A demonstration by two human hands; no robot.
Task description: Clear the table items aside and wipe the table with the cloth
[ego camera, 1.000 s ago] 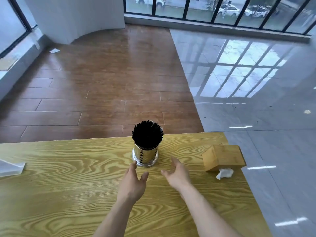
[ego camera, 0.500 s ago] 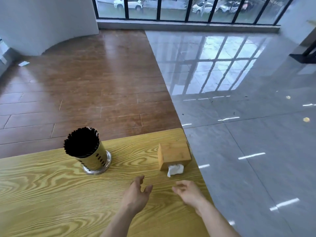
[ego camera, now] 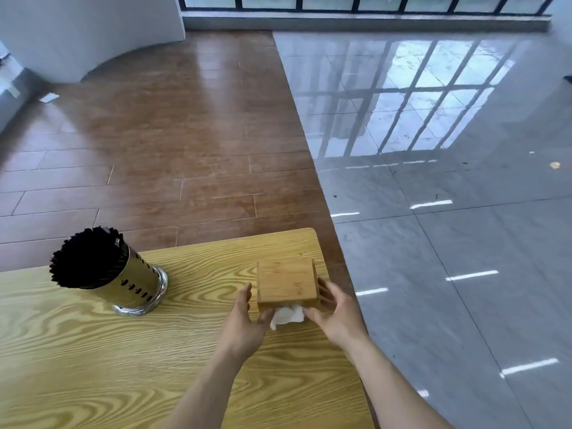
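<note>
A square wooden tissue box [ego camera: 288, 281] stands near the far right corner of the yellow wood-grain table [ego camera: 93, 366]. A white tissue [ego camera: 288, 315] sticks out of its near side. My left hand [ego camera: 244, 326] presses on the box's left side, thumb at the front by the tissue. My right hand [ego camera: 337, 317] holds the right side. The box sits between both palms, resting on the table. No cloth is in view.
A metal holder full of black chopsticks [ego camera: 130, 283] stands on the table left of the box, near the far edge. The table's right edge runs just past my right hand. Beyond it lie brown wooden flooring [ego camera: 185, 150] and glossy grey tiles [ego camera: 448, 243].
The view has swung right and down. Both hands moved from the open tabletop forward to the tissue box and closed on its two sides.
</note>
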